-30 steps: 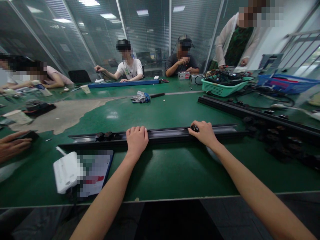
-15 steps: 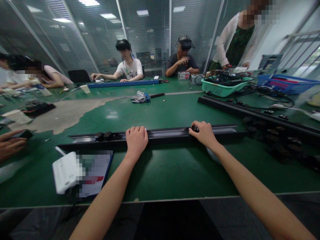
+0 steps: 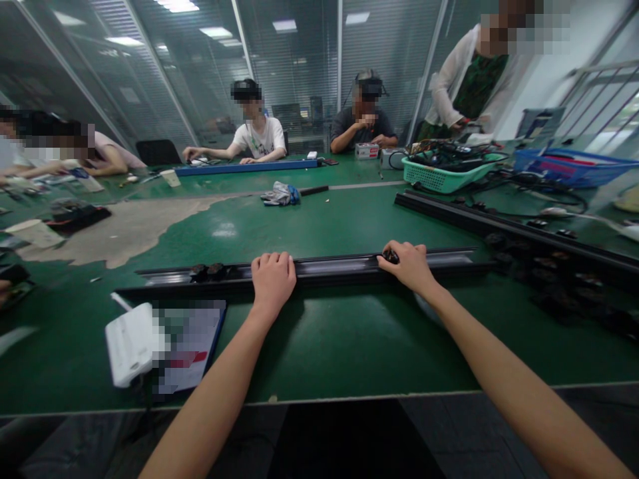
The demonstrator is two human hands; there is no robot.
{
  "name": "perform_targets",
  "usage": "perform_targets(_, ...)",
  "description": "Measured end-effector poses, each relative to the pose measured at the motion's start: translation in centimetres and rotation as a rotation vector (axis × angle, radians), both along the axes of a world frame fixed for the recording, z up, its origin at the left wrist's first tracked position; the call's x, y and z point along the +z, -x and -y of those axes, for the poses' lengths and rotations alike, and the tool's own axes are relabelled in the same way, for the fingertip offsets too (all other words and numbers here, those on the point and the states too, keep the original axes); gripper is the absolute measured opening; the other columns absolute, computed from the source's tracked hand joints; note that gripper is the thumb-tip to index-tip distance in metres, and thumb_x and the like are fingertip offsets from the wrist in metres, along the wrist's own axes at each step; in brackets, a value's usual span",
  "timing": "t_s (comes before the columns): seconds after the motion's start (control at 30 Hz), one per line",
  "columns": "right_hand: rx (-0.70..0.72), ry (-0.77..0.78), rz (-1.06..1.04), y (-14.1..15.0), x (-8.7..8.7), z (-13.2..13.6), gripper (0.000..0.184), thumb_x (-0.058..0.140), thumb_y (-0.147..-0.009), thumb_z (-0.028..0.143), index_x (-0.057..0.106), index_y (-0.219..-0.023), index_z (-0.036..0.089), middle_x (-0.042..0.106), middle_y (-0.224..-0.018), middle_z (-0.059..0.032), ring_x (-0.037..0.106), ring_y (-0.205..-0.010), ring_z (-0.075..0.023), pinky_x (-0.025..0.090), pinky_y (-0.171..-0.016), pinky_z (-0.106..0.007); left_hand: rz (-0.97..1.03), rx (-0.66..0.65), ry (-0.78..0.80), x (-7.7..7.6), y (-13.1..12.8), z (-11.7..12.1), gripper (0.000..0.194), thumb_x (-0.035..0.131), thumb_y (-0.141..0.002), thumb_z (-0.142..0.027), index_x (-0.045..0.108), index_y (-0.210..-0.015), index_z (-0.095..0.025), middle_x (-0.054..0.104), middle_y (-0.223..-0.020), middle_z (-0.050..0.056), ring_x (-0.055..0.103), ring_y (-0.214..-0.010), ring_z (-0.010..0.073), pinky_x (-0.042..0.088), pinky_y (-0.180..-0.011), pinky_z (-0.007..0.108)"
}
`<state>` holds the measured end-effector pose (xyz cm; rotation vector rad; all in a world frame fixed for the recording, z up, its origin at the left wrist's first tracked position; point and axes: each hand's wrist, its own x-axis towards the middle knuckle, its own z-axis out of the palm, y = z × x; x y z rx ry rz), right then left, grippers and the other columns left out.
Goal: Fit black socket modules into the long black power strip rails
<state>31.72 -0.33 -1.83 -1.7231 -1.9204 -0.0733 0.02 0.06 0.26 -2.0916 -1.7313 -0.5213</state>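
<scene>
A long black channel-shaped rail (image 3: 334,267) lies across the green table in front of me. My left hand (image 3: 273,278) is wrapped over the rail left of its middle, fingers curled over the far edge. Farther right, my right hand (image 3: 407,264) pinches a small round black part (image 3: 390,256) at the rail's channel; the fingers partly hide it. Two similar black parts (image 3: 208,269) sit in the channel near the rail's left end. Another black strip (image 3: 184,291) runs along the rail's near side at the left.
At the near left are a white device (image 3: 130,344) and a blue-edged sheet (image 3: 192,352). More black rails (image 3: 519,226) and loose black parts (image 3: 554,286) lie at the right. Behind are a green basket (image 3: 452,174) and a crumpled glove (image 3: 280,193). Several people sit or stand around the table.
My hands and the rail stay almost where they were. At the left edge, another person's hand has drawn back leftward, mostly out of view. The standing person's hands have shifted slightly.
</scene>
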Motion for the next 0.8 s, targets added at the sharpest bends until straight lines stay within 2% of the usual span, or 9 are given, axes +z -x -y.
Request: perform_targets(0.8, -0.022, 0.007, -0.013, -0.06, -0.17, -0.25, 0.021, 0.052, -0.084, 0.042, 0.058, -0.085, 0.022, 0.066, -0.085, -0.0055, 0.056, -0.087, -0.0246, 0.025, -0.079, -0.036, 0.01, -0.013, 0.004, -0.1, 0.07, -0.14, 0.036, 0.03, -0.099, -0.03, 0.064, -0.093, -0.02, 0.069, -0.099, 0.011, 0.055, -0.1, 0.0288, 0.032, -0.091, 0.043)
